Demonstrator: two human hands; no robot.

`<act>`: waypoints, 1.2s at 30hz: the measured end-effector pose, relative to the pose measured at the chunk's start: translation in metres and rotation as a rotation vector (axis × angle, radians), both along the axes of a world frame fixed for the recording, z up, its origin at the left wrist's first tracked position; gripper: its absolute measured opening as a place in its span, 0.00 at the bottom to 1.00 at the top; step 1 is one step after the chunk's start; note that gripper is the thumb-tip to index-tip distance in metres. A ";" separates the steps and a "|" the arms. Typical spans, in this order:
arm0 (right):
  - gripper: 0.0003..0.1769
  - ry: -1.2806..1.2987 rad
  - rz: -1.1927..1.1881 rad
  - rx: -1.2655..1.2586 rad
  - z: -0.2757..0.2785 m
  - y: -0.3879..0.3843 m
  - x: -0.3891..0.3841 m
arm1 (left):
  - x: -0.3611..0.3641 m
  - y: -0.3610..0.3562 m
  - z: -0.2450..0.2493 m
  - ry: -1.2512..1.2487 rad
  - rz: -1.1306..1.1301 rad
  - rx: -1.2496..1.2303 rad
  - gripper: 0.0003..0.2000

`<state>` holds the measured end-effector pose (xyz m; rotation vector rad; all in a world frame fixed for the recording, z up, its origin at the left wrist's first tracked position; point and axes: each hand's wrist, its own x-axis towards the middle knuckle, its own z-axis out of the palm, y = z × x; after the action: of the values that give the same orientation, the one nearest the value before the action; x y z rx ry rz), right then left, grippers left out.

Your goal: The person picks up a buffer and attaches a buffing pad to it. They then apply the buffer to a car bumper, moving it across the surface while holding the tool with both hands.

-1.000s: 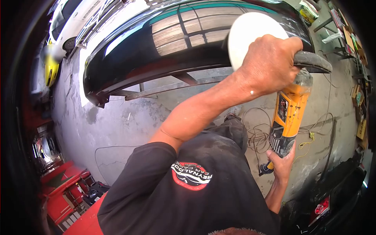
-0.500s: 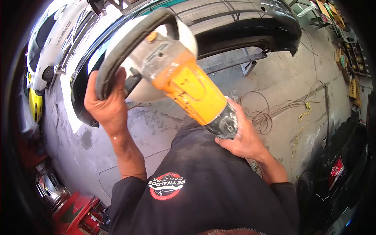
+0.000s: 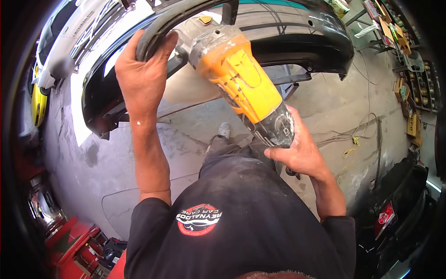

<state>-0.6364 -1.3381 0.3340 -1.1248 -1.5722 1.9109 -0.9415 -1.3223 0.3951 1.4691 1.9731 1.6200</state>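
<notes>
A yellow and black polisher (image 3: 248, 81), worn and smudged with white residue, is held out in front of me with both hands. My left hand (image 3: 141, 76) is closed round its black loop handle (image 3: 188, 14) at the left side. Around the black rear end of the body, my right hand (image 3: 302, 151) keeps its grip, thumb along the underside. The pale round pad (image 3: 193, 86) shows partly behind the polisher head. Beyond it stretches a glossy black car bumper (image 3: 304, 53), which the pad and handle overlap in this view.
A metal stand (image 3: 289, 88) shows under the bumper. Cables (image 3: 341, 137) and a yellow cord (image 3: 350, 151) lie on the concrete floor at right. Boxes and bottles line a shelf (image 3: 420, 88). A red cart (image 3: 76, 246) stands lower left; a yellow car (image 3: 39, 100) is at far left.
The polisher has moved farther out toward the bumper and slightly right, both hands still gripping it. My view has shifted, and a shoe now shows below the polisher.
</notes>
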 end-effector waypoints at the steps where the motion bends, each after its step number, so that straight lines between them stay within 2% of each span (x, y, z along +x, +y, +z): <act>1: 0.53 -0.003 -0.010 -0.010 0.001 0.006 0.015 | 0.013 0.013 0.000 0.017 -0.030 0.006 0.11; 4: 0.51 -0.003 -0.093 -0.032 0.000 0.022 0.054 | 0.054 0.056 -0.009 0.079 -0.128 0.087 0.12; 6: 0.49 -0.070 -0.125 -0.003 -0.002 0.031 0.083 | 0.078 0.080 -0.017 0.098 -0.206 0.048 0.13; 7: 0.46 -0.084 -0.183 -0.008 0.000 0.035 0.094 | 0.096 0.092 -0.017 0.166 -0.174 0.021 0.12; 8: 0.45 -0.140 -0.208 -0.031 0.001 0.041 0.108 | 0.122 0.103 -0.013 -0.061 -0.270 0.038 0.11; 9: 0.44 -0.195 -0.228 -0.054 0.002 0.047 0.123 | 0.136 0.116 -0.015 -0.117 -0.318 -0.025 0.11; 10: 0.43 -0.250 -0.238 -0.073 0.003 0.055 0.138 | 0.149 0.131 -0.031 -0.002 -0.236 0.188 0.11; 11: 0.42 -0.279 -0.255 -0.057 0.003 0.062 0.153 | 0.165 0.139 -0.032 -0.110 -0.276 0.119 0.11; 12: 0.40 -0.305 -0.272 -0.040 0.003 0.068 0.166 | 0.178 0.156 -0.047 -0.020 -0.248 0.189 0.10; 13: 0.39 -0.334 -0.283 -0.017 0.008 0.075 0.176 | 0.190 0.158 -0.044 -0.073 -0.249 0.103 0.09; 17: 0.35 -0.452 -0.271 0.056 0.025 0.101 0.211 | 0.226 0.187 -0.062 -0.220 -0.246 0.158 0.09; 19: 0.37 -0.476 -0.250 0.087 0.039 0.110 0.213 | 0.229 0.192 -0.063 -0.232 -0.212 0.181 0.10; 23: 0.43 -0.592 -0.159 0.144 0.069 0.117 0.208 | 0.215 0.172 -0.058 -0.345 -0.155 0.255 0.12; 27: 0.48 -0.599 -0.076 0.206 0.083 0.123 0.196 | 0.186 0.136 -0.050 -0.398 -0.110 0.301 0.13; 36: 0.51 -0.595 0.094 0.343 0.106 0.121 0.187 | 0.172 0.073 -0.027 -0.257 0.047 0.394 0.13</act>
<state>-0.4497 -1.2172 0.4404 -1.5647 -2.1896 1.3337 -0.7694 -1.2489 0.3677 1.2528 1.6254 2.1886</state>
